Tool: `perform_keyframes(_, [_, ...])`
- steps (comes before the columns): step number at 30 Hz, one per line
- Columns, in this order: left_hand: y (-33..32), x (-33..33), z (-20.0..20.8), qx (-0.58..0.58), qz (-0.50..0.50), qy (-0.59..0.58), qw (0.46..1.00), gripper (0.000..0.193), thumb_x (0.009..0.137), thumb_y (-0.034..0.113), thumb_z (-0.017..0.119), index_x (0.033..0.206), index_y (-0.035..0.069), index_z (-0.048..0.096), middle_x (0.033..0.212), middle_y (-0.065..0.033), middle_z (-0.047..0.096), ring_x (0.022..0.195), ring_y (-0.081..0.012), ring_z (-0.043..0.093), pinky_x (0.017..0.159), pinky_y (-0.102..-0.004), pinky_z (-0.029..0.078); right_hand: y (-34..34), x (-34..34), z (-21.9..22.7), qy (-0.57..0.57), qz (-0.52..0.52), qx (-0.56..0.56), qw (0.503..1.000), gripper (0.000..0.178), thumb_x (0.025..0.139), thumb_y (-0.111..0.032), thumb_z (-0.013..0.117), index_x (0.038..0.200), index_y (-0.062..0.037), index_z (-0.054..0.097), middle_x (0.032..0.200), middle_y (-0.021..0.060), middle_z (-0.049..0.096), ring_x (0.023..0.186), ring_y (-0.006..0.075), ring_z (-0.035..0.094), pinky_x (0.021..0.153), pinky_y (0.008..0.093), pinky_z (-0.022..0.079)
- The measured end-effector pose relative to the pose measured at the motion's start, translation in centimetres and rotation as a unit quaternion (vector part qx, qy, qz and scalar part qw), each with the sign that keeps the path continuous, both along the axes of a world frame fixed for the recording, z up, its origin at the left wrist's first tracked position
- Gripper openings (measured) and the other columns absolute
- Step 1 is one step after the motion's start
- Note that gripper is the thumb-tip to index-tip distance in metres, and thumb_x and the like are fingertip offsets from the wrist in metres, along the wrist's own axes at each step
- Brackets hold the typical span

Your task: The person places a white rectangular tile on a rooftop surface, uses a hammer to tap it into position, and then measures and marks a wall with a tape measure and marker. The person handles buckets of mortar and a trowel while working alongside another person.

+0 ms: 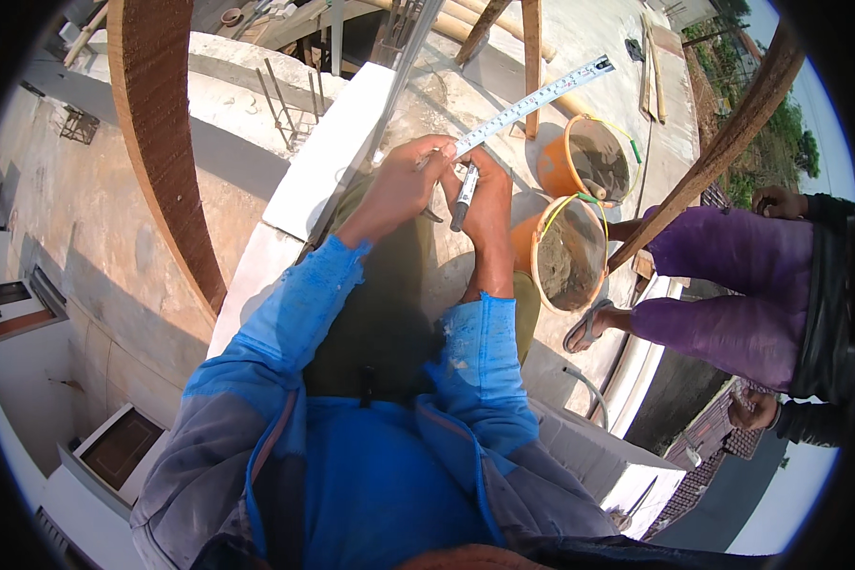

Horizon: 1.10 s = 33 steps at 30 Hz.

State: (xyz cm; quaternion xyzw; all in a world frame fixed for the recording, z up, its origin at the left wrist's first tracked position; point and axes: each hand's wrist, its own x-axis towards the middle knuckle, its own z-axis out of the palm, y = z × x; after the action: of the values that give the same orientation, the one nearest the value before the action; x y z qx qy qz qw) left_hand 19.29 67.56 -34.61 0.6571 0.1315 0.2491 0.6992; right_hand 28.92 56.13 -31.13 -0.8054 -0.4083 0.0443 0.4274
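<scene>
Both of my hands meet close together in front of my lap. My left hand (399, 188) is closed, its fingertips pinching the near end of a white measuring tape (527, 109). The tape's blade stretches away to the upper right, with a dark tip at its far end. My right hand (489, 204) is closed around a black-and-white marker pen (465, 197), its fingers right beside the tape. Whether they also grip the tape, I cannot tell. A small dark curved piece shows below the hands; what it belongs to is hidden.
Two orange buckets (553, 171) of grey material stand to the right. A person in purple trousers (722, 328) is beyond them. Wooden posts (157, 142) rise at left and right. A white block wall (328, 161) runs past my left hand, with rebar (274, 104) behind it.
</scene>
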Motion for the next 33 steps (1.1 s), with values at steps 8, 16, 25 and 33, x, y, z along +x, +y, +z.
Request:
perform_keyframes(8, [5.8, 2.1, -4.6, 0.050, 0.144, 0.005, 0.988, 0.037, 0.115, 0.041, 0.049, 0.123, 0.009, 0.068, 0.089, -0.0026, 0.067, 0.081, -0.0150, 0.060, 0.078, -0.0357, 0.051, 2.9, 5.6, 4.8, 0.107, 0.004, 0.174, 0.979, 0.050, 0.097, -0.026, 0.083, 0.133, 0.0043, 0.064, 0.114, 0.0228, 0.078, 0.098, 0.0203, 0.077, 0.082, 0.0316, 0.060])
perform_keyframes(16, [7.8, 4.6, -4.0, 0.062, 0.226, 0.035, 0.972, 0.039, 0.113, 0.046, 0.055, 0.118, 0.010, 0.070, 0.091, -0.0025, 0.070, 0.086, -0.0135, 0.062, 0.080, -0.0357, 0.053, 11.7, 7.2, 8.5, -0.055, 0.057, 0.160, 0.984, 0.018, 0.103, -0.019, 0.067, 0.112, -0.0029, 0.068, 0.091, 0.0043, 0.067, 0.085, 0.0222, 0.071, 0.076, 0.0362, 0.059])
perform_keyframes(25, [7.6, 6.0, -3.3, 0.060, 0.361, 0.058, 0.929, 0.048, 0.105, 0.054, 0.063, 0.111, 0.009, 0.078, 0.087, -0.0142, 0.075, 0.074, -0.0267, 0.068, 0.068, -0.0441, 0.053, 12.9, 6.5, 7.8, -0.065, 0.109, 0.167, 0.978, 0.005, 0.103, 0.000, 0.066, 0.104, -0.0026, 0.062, 0.088, 0.0034, 0.062, 0.079, 0.0127, 0.064, 0.072, 0.0320, 0.060])
perform_keyframes(33, [7.3, 6.6, -3.0, 0.046, 0.377, 0.071, 0.922, 0.048, 0.103, 0.053, 0.062, 0.111, 0.009, 0.078, 0.091, -0.0197, 0.075, 0.079, -0.0335, 0.071, 0.072, -0.0466, 0.055, 13.0, 6.3, 9.0, -0.129, 0.106, 0.126, 0.978, 0.004, 0.103, -0.001, 0.066, 0.105, -0.0002, 0.063, 0.090, 0.0049, 0.064, 0.082, 0.0127, 0.066, 0.075, 0.0315, 0.062])
